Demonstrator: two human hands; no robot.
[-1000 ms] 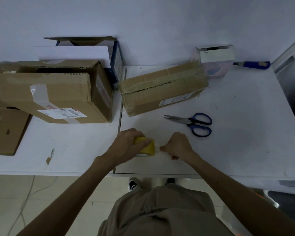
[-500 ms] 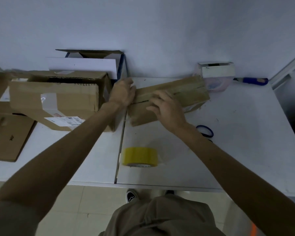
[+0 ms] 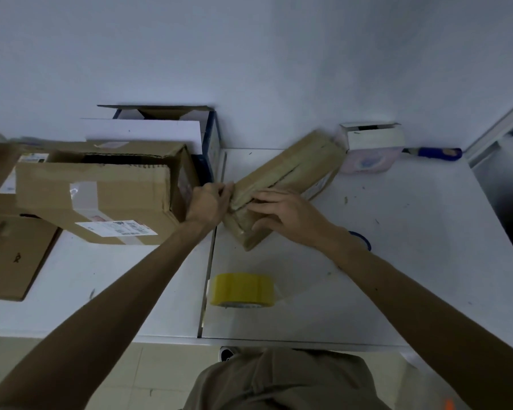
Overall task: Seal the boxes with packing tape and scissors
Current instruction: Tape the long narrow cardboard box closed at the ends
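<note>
Labels: white shipping label (image 3: 116, 228) on the front of the large open box (image 3: 101, 196), with barcode and print too small to read. A second label on the side of the long box (image 3: 290, 176) is mostly hidden and not legible. Flat cardboard (image 3: 9, 258) at far left carries a small dark mark, unreadable.

Left hand (image 3: 207, 203): grip closed, fingers curled over the near left end of the long box, just beside the large open box.
Right hand (image 3: 282, 214): grip spread, fingers straight and lying flat on the box top along its taped centre seam, with the thumb against the side face.

Long box lies diagonally on the white worktop (image 3: 412, 247). Its near end is just right of the joint between the two slabs. Its far end is close to a small white carton (image 3: 370, 137) at the wall. Tape roll (image 3: 242, 290), yellow, sits on the worktop near the front edge, just right of the joint, apart from both hands. Scissors (image 3: 363, 239): only a blue handle loop shows behind the right forearm. Blue-handled tool (image 3: 436, 152) lies at the back wall.

Open worktop lies right of the right forearm. The left slab is crowded by boxes at the back.
</note>
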